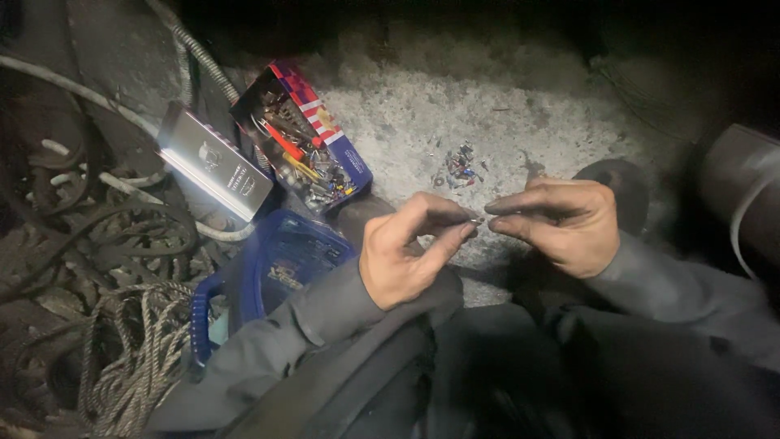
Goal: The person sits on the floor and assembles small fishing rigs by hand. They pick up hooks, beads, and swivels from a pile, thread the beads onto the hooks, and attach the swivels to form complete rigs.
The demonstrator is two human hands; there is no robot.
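A tiny metal piece (476, 219) is pinched between the fingertips of two grimy hands over rough grey concrete (422, 114).

The left hand (406, 252) and right hand (556, 223) are brought together, both clamped on it. At eleven o'clock, a cardboard box (302, 138) of small parts is seen; at twelve o'clock, loose bits (460, 167); at eight o'clock, coiled rope (134, 358).

Two bare hands, left hand (402, 256) and right hand (561, 223); one open cardboard box of small hardware (302, 138); one lit rectangular work lamp (213, 162); one blue plastic case (272, 268); one coiled rope (134, 358); one scattered heap of tiny parts (461, 167).
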